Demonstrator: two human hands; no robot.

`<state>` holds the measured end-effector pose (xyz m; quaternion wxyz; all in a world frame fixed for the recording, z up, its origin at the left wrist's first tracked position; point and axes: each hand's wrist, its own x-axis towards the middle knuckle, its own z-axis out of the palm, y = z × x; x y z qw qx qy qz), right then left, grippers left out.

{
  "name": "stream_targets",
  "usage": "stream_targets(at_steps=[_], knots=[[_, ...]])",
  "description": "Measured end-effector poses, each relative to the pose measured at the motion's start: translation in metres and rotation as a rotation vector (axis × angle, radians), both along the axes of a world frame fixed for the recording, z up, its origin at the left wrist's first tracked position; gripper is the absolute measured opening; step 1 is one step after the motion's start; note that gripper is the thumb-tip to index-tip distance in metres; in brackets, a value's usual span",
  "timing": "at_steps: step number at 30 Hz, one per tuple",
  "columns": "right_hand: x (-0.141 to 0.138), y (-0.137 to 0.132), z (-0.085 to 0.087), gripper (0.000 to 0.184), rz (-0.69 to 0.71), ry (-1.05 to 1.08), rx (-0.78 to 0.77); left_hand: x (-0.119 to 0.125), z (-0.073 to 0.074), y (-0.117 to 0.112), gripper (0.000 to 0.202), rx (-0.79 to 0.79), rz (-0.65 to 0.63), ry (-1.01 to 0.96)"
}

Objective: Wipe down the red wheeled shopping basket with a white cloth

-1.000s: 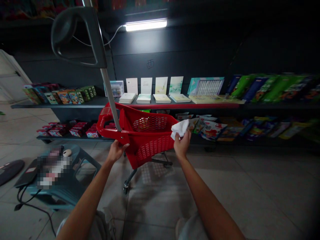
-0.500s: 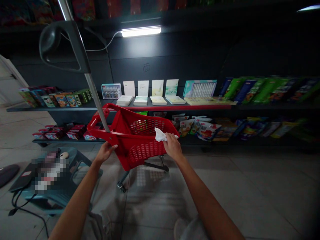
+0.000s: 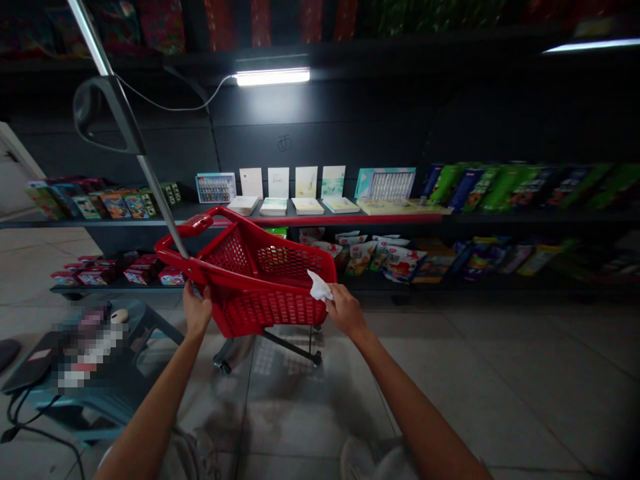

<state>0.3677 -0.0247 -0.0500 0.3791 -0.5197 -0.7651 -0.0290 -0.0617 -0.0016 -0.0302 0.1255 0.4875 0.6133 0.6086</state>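
A small red plastic shopping cart [image 3: 270,308] stands in front of me on a grey wheeled frame, its perforated basket turned side-on. My left hand [image 3: 197,310] grips the basket's side at the rear, just under the handle, with the fingers partly hidden behind it. In my right hand [image 3: 346,312] is a crumpled white cloth or tissue [image 3: 319,287], pinched at the front rim of the basket. A metal pole [image 3: 160,200] with a dark grey loop grip [image 3: 113,117] rises from the rear of the cart.
Behind the cart runs a dark shelf [image 3: 330,219] with booklets [image 3: 306,183], pen sets and green and blue packets [image 3: 493,187]. Snack bags [image 3: 403,260] and red boxes [image 3: 143,267] fill the lower shelf. At left a blue-grey stool [image 3: 95,400] carries blurred items and cables.
The cart has swung and tilted, so more of its inside and near side shows. Both hands have moved with it, the left one now more upright. The pole leans further left.
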Motion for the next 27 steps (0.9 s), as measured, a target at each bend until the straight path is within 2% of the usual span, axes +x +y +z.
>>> stream_targets(at_steps=[3,7,11,14,18,22,27], knots=[[-0.009,-0.01,0.004,0.028,0.02,0.032,-0.001,0.034,-0.005,-0.015,0.09,-0.099,0.052,0.036],[-0.021,-0.02,0.013,0.021,0.01,0.03,0.01,0.081,-0.017,-0.029,0.104,-0.268,-0.091,-0.03],[-0.031,-0.027,0.02,0.014,0.033,0.013,-0.012,0.102,-0.025,-0.031,0.117,-0.38,-0.139,-0.023],[-0.036,-0.031,0.023,0.014,0.079,0.037,-0.051,0.101,-0.023,-0.029,0.125,-0.398,-0.101,-0.031],[-0.042,-0.04,0.024,0.014,0.164,0.062,-0.111,0.09,-0.017,-0.023,0.125,-0.368,-0.058,-0.064],[-0.051,-0.056,0.024,0.01,0.292,0.053,-0.128,0.076,-0.02,-0.013,0.125,-0.294,-0.028,-0.095],[-0.06,-0.071,0.026,0.008,0.401,-0.067,-0.105,0.049,-0.02,0.002,0.121,-0.258,-0.074,-0.005]])
